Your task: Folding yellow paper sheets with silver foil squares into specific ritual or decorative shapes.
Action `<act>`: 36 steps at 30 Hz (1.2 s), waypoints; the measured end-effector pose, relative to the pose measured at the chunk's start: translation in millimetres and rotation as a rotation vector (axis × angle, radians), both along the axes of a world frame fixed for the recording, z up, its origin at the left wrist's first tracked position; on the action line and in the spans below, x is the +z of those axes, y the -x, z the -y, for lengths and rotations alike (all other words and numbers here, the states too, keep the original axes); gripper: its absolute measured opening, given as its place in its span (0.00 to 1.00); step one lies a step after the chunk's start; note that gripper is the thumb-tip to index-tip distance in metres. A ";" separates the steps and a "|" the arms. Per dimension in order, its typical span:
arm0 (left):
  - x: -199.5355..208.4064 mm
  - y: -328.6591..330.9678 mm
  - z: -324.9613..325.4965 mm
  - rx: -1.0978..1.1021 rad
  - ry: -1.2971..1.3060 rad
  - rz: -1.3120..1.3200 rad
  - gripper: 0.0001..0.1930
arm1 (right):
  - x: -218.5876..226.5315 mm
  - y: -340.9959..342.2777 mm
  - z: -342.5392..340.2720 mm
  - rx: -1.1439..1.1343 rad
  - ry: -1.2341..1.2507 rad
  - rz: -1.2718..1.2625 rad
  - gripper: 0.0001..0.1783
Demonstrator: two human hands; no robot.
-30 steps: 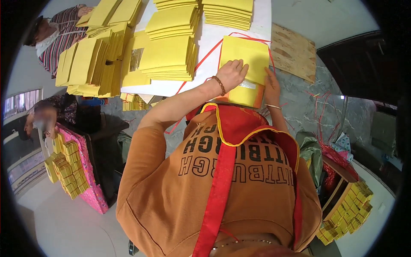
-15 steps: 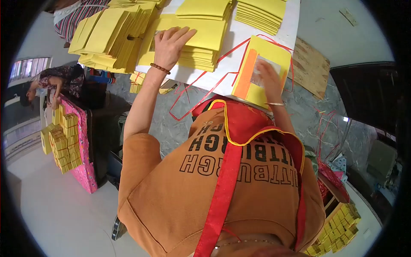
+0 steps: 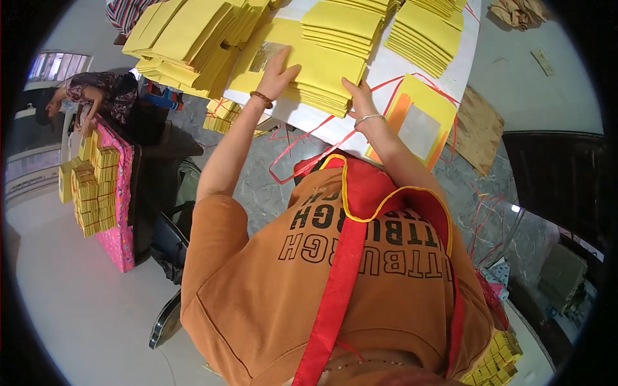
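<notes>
My left hand [image 3: 277,78] lies on top of a stack of yellow paper [image 3: 322,63], thumb spread away from the fingers. Beside its fingertips, a silvery foil patch [image 3: 265,55] shows on a yellow sheet. At the stack's near right corner my right hand [image 3: 362,101] grips the edge, with the thumb on top; its other fingers are partly hidden. Under my right forearm, on the white table [image 3: 327,128], lies a single yellow sheet [image 3: 420,83] with a silver square and orange bands. Red string [image 3: 309,134] trails around it.
More yellow paper piles [image 3: 187,38] stand at the far left, with another pile [image 3: 425,38] at the far right. To the left, a person [image 3: 103,96] bends over a pink-covered table [image 3: 119,238] carrying yellow bundles [image 3: 96,190]. A wooden board [image 3: 476,128] lies on the right.
My right hand has left the silver-squared sheet and moved left to the stack's corner. My left hand remains on the stack, its fingers now closer together. The whole view has shifted slightly.
</notes>
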State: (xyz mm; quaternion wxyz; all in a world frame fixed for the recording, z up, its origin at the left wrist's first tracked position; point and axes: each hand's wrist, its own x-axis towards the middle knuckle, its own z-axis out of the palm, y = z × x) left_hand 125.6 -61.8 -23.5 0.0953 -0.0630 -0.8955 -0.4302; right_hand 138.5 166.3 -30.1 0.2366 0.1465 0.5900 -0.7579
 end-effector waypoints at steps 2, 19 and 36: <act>-12.2 -5.1 4.1 0.176 -0.014 0.028 0.38 | 10.1 -2.5 1.3 0.027 0.060 0.000 0.37; 24.6 11.3 -0.3 0.039 -0.414 0.978 0.36 | -4.3 9.1 -18.5 0.034 0.038 0.120 0.35; -8.4 -27.4 2.8 0.039 -0.816 0.510 0.40 | 16.3 -5.0 -34.3 0.198 0.257 -0.077 0.37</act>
